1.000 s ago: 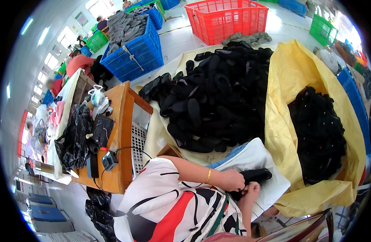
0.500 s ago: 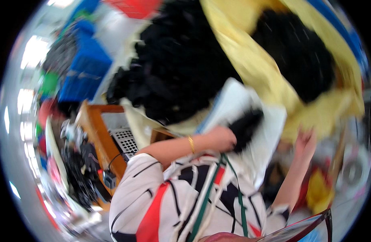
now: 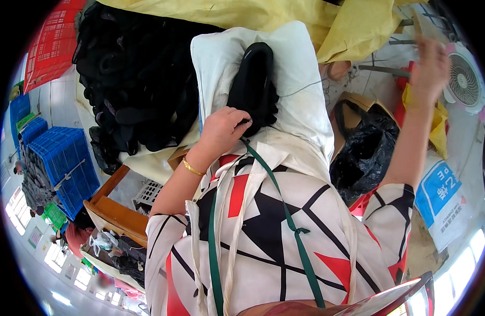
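- A large heap of black pieces (image 3: 142,89) lay to the left of the work spot, spread over a yellow sheet (image 3: 327,23) that ran along the top of the view.
- A red crate (image 3: 52,45) showed at the upper left, and blue crates (image 3: 60,168) stood lower on the left, beside a wooden bench (image 3: 116,210).
- To the right, an open black plastic bag (image 3: 366,152) sat in a cardboard box, just beside the white cloth pad.
- A white fan (image 3: 464,79) stood at the far right, with a blue-and-white sack (image 3: 445,203) below it.
- Nothing covered the black item except the left hand's fingertips at its lower end; a thin thread crossed the pad to its right.
- The black item (image 3: 253,87) lay on the white cloth pad (image 3: 300,73), just in front of the person's chest.
- Its long axis ran nearly straight away from the person, the rounded end pointing to the top of the view, the wider end toward the body.
- The left hand (image 3: 221,129) rested on the near end of the black item, fingers curled and pinching its lower edge.
- The right hand (image 3: 429,66) was raised out to the right, well apart from the pad, in front of the fan; it was blurred, fingers seemingly loose, and I cannot tell whether it held anything.
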Available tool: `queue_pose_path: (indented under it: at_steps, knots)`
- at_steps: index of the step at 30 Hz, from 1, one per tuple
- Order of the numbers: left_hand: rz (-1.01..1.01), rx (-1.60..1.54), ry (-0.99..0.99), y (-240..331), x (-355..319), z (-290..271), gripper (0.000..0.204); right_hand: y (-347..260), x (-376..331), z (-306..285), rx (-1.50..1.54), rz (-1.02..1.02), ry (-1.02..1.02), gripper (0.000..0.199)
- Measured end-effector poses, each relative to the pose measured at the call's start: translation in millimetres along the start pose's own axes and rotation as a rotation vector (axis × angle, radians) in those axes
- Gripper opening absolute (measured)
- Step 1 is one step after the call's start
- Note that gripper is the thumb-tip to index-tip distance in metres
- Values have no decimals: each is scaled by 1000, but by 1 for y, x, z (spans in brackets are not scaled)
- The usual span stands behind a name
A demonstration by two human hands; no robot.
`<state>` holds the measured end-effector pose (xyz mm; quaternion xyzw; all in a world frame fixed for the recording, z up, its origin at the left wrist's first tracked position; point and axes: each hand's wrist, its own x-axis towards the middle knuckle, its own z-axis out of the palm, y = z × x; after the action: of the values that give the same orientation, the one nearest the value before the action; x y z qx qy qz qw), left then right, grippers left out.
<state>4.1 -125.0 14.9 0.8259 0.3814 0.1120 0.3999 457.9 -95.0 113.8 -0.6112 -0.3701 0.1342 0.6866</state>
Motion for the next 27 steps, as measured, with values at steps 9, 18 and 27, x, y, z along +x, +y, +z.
queue_pose_path:
  at_steps: [9, 18, 27]
  knots:
    - [56, 84, 141, 3, -4, 3, 19, 22, -207, 102, -23, 757, -1046, 12]
    - [26, 48, 213, -2, -6, 15, 19, 19, -257, 95, -314, 316, -1211, 14]
    - [57, 26, 266, -4, -6, 19, 20, 21, -260, 94, -362, 278, -1245, 15]
